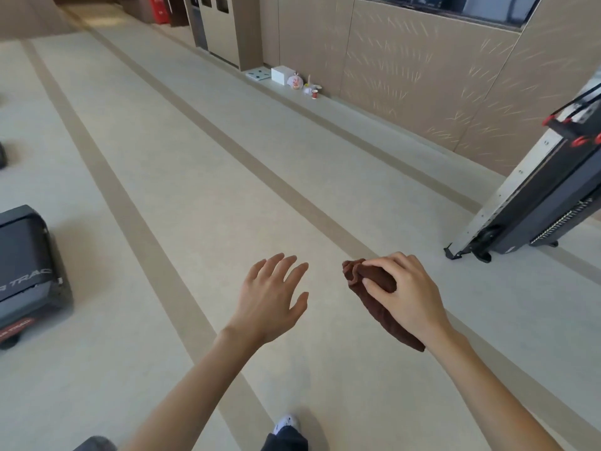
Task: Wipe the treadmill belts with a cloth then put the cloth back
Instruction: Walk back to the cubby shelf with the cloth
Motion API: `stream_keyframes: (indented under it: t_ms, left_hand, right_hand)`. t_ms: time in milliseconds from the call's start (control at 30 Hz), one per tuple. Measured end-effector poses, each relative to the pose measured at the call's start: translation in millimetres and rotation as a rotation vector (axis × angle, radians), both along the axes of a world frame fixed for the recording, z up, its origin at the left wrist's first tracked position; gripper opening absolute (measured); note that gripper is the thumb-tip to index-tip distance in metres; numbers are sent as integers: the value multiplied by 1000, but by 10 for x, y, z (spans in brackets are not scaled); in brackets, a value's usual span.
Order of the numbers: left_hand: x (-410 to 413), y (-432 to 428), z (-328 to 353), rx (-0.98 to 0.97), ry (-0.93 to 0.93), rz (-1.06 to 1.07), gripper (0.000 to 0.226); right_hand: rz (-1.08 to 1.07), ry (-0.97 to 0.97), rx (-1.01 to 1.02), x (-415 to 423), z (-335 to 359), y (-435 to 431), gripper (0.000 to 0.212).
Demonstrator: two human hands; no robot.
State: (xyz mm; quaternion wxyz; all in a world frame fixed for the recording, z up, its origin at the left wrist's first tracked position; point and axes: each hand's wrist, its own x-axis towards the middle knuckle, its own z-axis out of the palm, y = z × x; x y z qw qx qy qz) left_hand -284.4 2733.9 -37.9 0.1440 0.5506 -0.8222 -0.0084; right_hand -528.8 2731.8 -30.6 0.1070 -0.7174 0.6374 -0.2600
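A dark brown cloth (374, 299) is bunched in my right hand (406, 294), whose fingers and thumb curl round it; its lower end hangs out below the palm. My left hand (273, 297) is held out beside it with fingers spread and holds nothing. The rear end of a flat treadmill (29, 271) with a dark belt lies at the left edge. A folded-up treadmill (533, 203) with red knobs leans upright at the right, near the wall.
Pale floor with darker stripes runs ahead. A white box (282, 74), a small bag and a cup (314, 93) sit along the wall's ledge. Doors and a red extinguisher (159, 8) stand far back. My shoe (286, 423) shows at the bottom.
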Motion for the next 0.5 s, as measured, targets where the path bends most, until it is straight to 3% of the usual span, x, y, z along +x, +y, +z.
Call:
stream_keyframes:
  t_ms: [500]
  left_hand:
    - [385,-1301,-281,-13,-72,-27,48]
  right_hand:
    - [85,-38,107,387,-385,-1433,20]
